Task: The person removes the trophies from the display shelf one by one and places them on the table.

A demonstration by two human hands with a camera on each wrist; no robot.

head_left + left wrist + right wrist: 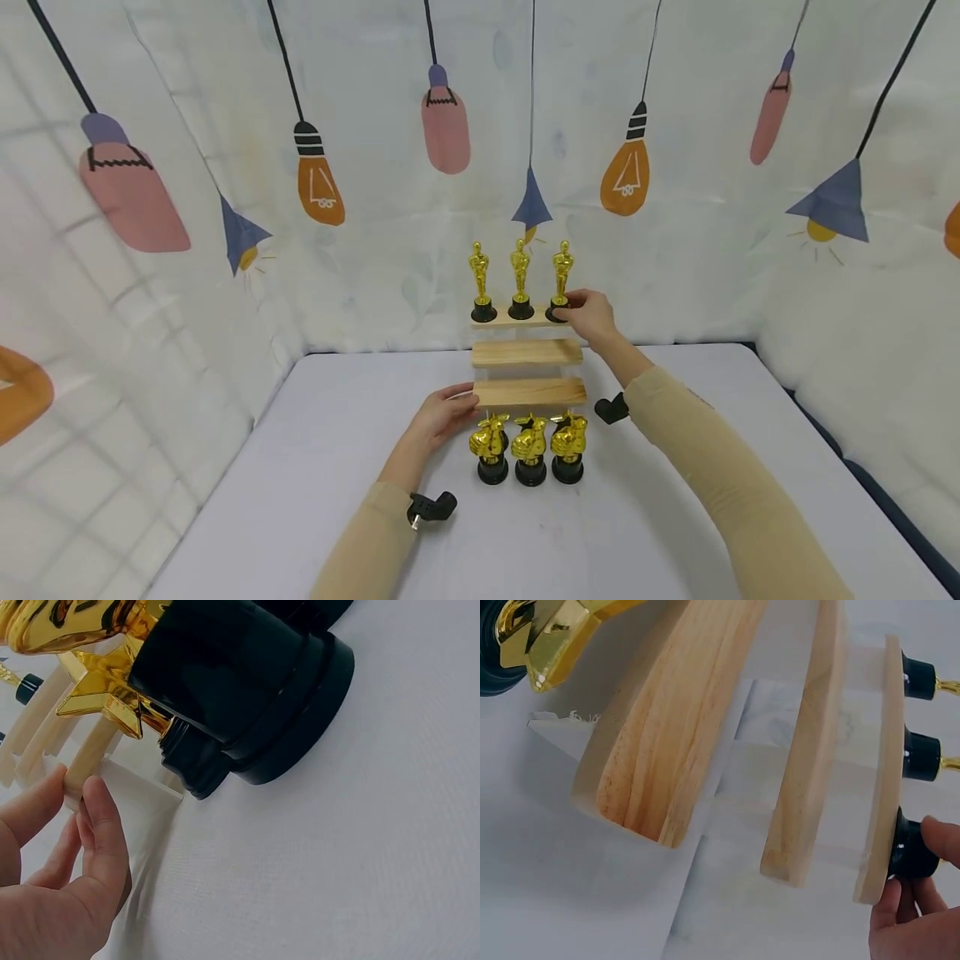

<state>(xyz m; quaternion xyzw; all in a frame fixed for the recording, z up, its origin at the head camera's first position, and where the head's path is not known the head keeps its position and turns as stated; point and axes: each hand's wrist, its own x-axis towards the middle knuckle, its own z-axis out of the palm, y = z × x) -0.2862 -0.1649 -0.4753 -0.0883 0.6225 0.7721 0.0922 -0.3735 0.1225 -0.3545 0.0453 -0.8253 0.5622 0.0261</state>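
My right hand [592, 319] pinches the black base of the right-hand gold figurine trophy [562, 271], which stands upright on the top wooden board [538, 320] of a three-tier stand. In the right wrist view, thumb and fingers sit on either side of that base [911, 847]. Two matching figurine trophies, one on the left [479, 271] and one in the middle [520, 268], share the board. My left hand [442, 418] grips the left end of the lowest board [529, 392], thumb and fingertips on its edge in the left wrist view.
Several gold trophies on black bases, a left one [491, 442], a middle one [529, 442] and a right one [568, 442] in front, stand close before the stand. The middle board [527, 353] bears nothing. White cloth covers the table [337, 433]; a printed curtain [375, 275] hangs behind.
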